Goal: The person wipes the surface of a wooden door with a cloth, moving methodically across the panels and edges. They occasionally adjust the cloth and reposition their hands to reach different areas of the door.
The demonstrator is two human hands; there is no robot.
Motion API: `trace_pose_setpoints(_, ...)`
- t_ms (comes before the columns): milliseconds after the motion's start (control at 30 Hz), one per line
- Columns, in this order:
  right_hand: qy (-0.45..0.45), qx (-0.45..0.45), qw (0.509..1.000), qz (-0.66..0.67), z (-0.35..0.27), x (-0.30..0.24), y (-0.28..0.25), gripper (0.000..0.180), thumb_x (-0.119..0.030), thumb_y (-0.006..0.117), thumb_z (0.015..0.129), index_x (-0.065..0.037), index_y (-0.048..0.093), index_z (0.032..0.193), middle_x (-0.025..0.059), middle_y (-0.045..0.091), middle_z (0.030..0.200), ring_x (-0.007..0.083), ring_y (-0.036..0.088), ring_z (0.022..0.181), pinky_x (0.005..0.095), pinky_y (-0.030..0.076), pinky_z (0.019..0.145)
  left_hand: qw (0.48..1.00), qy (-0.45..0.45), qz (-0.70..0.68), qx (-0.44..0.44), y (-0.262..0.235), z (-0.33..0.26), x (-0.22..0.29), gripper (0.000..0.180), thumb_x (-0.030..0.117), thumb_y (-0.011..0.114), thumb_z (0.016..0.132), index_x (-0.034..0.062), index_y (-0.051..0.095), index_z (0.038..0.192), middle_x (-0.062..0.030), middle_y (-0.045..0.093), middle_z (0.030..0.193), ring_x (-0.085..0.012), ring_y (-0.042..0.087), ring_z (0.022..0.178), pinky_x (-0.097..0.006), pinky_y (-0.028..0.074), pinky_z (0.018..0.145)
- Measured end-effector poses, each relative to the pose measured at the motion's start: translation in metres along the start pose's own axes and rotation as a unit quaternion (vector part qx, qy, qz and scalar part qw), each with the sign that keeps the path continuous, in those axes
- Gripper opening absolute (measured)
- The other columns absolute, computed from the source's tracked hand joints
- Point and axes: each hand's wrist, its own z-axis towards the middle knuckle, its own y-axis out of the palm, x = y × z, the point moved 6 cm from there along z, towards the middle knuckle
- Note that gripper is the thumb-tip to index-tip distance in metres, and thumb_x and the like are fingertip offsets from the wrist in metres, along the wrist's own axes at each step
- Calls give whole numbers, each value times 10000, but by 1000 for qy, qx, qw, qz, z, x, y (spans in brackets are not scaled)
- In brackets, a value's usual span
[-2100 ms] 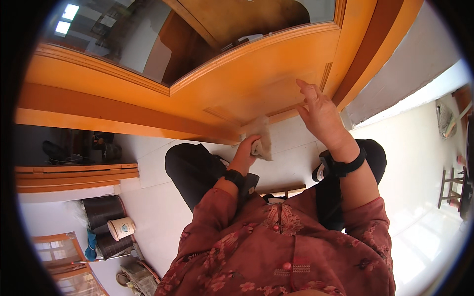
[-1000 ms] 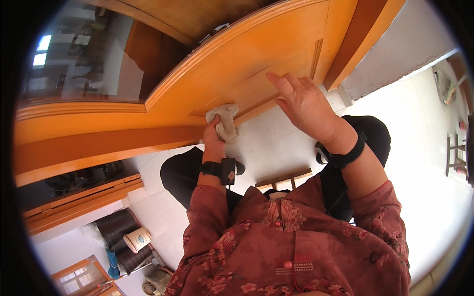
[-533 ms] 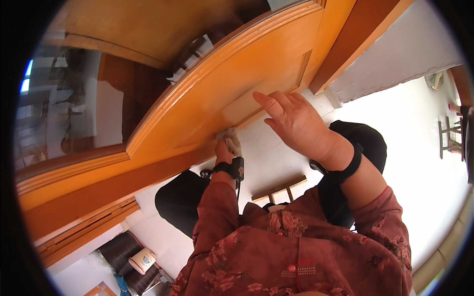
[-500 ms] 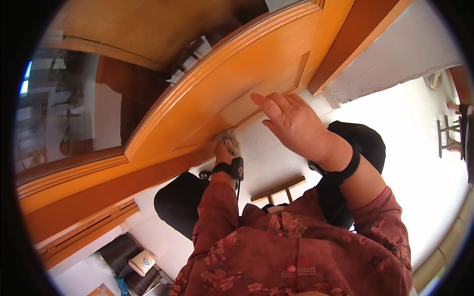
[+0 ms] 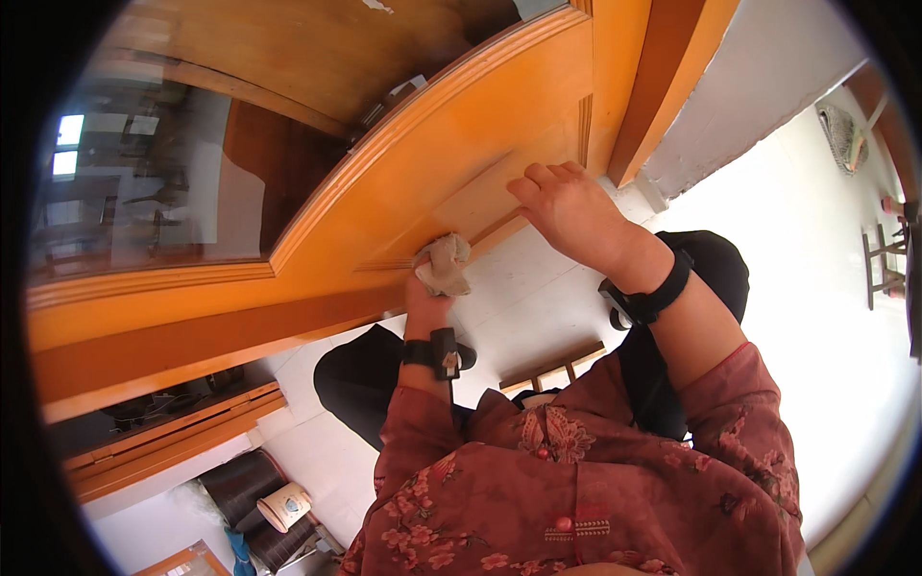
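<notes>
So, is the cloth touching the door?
Touching. The head view shows the left hand pressing the cloth against the lower edge of the door panel, with no gap visible between them.

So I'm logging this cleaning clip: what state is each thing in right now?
Left hand: closed around the cloth.
Cloth: crumpled, pressed against the door's lower panel.
Right hand: open, fingers resting flat on the door.
Orange wooden door: upright, glass pane above.
</notes>
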Motion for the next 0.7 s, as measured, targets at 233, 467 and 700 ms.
trace_pose_setpoints(233,-10,-27,997,-68,-23,5,7,64,-77,660,780,-69,627,834,78,595,832,258,606,806,370,458,770,994,69,25,-86,94,-88,91,332,249,518,988,93,571,1276,-91,648,1187,-240,639,1053,-379,542,852)
trace_pose_setpoints(467,-4,-8,996,-87,-25,12,-8,33,-77,632,770,-71,608,792,75,585,795,253,602,792,366,464,771,996,73,30,-36,82,-70,71,370,284,531,977,102,560,1298,-78,641,1235,-263,631,1096,-416,526,896)
trace_pose_setpoints(700,10,-26,998,-58,-20,11,-9,83,-96,668,766,-66,619,825,74,591,827,251,601,830,370,464,802,991,46,123,-12,25,-7,12,235,191,580,954,62,637,1142,-48,664,1044,-179,650,898,-318,537,780)
